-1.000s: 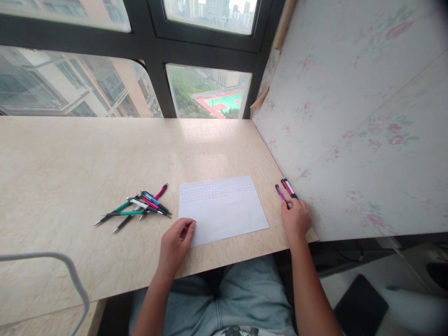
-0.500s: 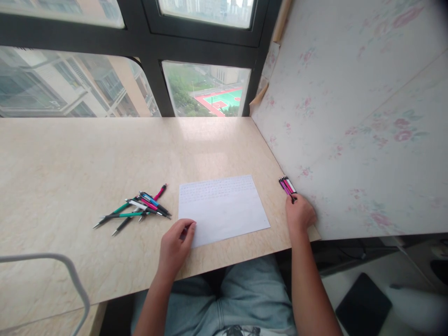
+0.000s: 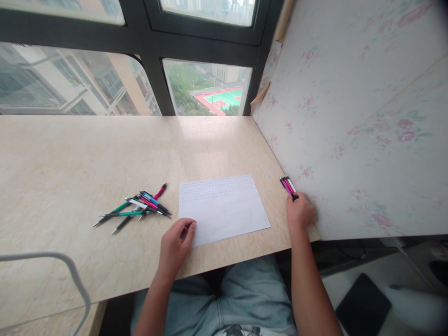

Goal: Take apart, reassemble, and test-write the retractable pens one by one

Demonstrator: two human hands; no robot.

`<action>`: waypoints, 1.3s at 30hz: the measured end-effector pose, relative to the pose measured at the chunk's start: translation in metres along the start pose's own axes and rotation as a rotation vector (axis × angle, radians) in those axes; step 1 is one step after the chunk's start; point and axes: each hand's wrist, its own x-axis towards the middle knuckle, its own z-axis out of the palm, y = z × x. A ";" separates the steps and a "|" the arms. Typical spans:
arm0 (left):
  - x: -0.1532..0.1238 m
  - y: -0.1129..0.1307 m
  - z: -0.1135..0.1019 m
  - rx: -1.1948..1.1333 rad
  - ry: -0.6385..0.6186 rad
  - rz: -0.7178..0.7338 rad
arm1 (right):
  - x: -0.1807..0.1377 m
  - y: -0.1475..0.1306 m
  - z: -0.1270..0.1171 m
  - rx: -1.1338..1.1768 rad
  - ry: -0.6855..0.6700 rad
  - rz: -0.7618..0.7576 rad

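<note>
A sheet of white paper (image 3: 224,210) with rows of handwriting along its top lies on the table. My left hand (image 3: 178,243) rests over its lower left corner, fingers curled in toward the thumb; whatever may be inside the curl is hidden. At the table's right edge, against the wall, my right hand (image 3: 300,212) is closed around the near ends of several pens (image 3: 288,185), purple, pink and white, lying side by side. A loose, crossed pile of pens (image 3: 140,207) in green, black, blue, pink and white lies left of the paper.
The marbled tabletop (image 3: 87,158) runs back to a dark-framed window (image 3: 206,44). A flowered wall (image 3: 350,140) closes off the right side. A grey curved tube (image 3: 72,270) rises at the lower left. My legs (image 3: 245,289) are under the table's front edge.
</note>
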 end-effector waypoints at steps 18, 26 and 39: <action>-0.007 0.006 -0.007 -0.179 0.190 -0.137 | -0.114 -0.058 -0.010 0.531 -0.309 -0.554; 0.006 -0.027 -0.051 0.106 0.418 -0.177 | -0.110 -0.053 -0.009 0.641 -0.353 -0.468; 0.025 -0.073 -0.109 0.699 0.128 0.023 | -0.109 -0.049 -0.007 0.718 -0.365 -0.406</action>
